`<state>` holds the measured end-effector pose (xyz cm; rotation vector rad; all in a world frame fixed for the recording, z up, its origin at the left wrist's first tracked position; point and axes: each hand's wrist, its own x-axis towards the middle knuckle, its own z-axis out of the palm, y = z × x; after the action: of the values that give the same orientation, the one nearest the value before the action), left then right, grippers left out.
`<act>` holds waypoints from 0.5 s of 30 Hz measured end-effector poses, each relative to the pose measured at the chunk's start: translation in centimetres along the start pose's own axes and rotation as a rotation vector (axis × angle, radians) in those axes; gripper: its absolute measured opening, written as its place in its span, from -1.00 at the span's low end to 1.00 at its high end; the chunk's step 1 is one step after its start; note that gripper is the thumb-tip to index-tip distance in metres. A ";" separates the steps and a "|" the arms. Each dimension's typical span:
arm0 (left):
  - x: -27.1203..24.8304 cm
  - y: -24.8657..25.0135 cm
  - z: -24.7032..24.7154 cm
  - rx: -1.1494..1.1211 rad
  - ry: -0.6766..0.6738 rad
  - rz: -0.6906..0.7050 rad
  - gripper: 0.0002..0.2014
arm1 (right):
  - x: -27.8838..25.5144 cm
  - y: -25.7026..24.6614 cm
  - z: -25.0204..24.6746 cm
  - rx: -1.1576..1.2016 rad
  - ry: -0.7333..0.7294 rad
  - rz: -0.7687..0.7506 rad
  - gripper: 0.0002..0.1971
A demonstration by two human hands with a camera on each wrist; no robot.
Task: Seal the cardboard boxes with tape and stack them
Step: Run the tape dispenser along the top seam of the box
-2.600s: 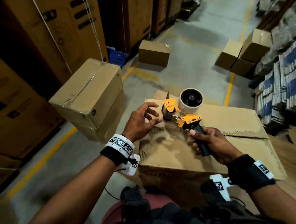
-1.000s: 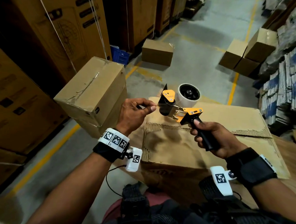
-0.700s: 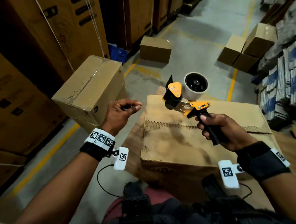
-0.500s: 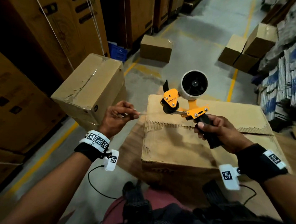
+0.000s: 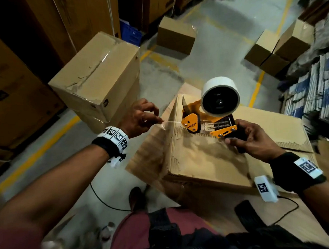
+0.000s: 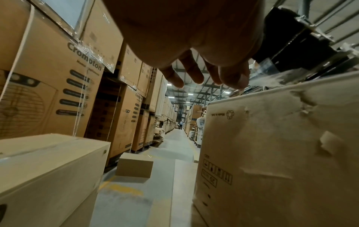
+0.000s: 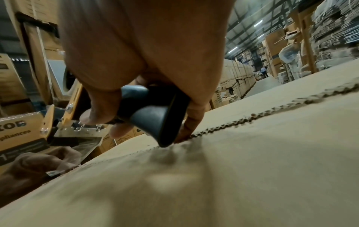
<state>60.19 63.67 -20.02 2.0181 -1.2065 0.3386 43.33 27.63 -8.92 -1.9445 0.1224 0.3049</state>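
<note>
Two hands worked over the nearest box (image 5: 207, 160) in the head view: the right hand (image 5: 253, 140) was wrapped round the black handle of the tape dispenser (image 5: 212, 120), while the left hand (image 5: 139, 119) pinched the free end of the clear tape (image 5: 164, 122) between thumb and fingertips. Half a second earlier the dispenser had been held higher; now its roller end had dropped close to the box top beside the left edge, and a short strip was stretched between the pinch and the roller. I judged the tape primed and the first pass along the jagged seam about to start, so sealing of this box was barely begun. Beyond its left edge the floor (image 5: 98, 182) lay open up to the sealed stack (image 5: 96, 78), which stood near, leaving room for the tape end to fold down the side. From the left wrist, the left fingertips (image 6: 233, 76) were drawn together on the film, with the box's printed side wall (image 6: 272, 153) close below and a long aisle ahead; another taped box (image 6: 48, 169) sat to the left. From the right wrist, the right fingers (image 7: 101, 112) were clamped round the handle (image 7: 155, 119), whose butt hung just above the serrated seam (image 7: 252, 118); whether it touched the card I could not tell.
</note>
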 end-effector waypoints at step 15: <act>-4.9 -2.3 5.2 0.076 -0.009 -0.003 -0.82 | 2.1 -0.4 -0.4 -0.195 -0.066 0.101 -0.51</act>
<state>58.79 63.71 -27.42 2.0884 -1.2124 0.3796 45.49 27.55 -9.02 -2.1225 0.1530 0.4619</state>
